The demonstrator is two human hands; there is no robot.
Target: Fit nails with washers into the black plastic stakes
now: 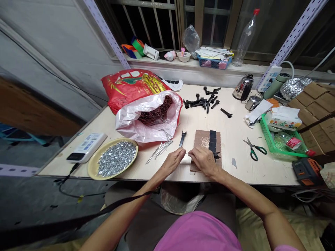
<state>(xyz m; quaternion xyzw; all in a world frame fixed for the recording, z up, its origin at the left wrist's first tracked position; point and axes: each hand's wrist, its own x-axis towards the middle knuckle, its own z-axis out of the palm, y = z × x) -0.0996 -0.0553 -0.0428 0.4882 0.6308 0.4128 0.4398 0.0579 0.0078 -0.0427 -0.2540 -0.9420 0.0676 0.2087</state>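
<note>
My left hand [173, 162] is closed, its fingertips pinched near the front edge of the table. Close beside it, my right hand [205, 161] is also closed, over the left part of a brown board [199, 139]. A thin metal rod [186, 154] shows between the fingertips of both hands; its ends are hidden. Just beyond my left fingers is a black fork-ended piece [182, 138]. On the board, a row of black pads [213, 139] runs toward another black fork-ended piece [216, 155] beside my right hand. Pale crumbs [205, 142] are scattered on the board.
Loose silvery rods [162, 149] lie before an open red bag [136, 80] of rods. A yellow plate [91, 167] holds small metal parts. Black pieces [204, 102] are heaped behind. Scissors [255, 148] and a green basket [284, 154] are at right.
</note>
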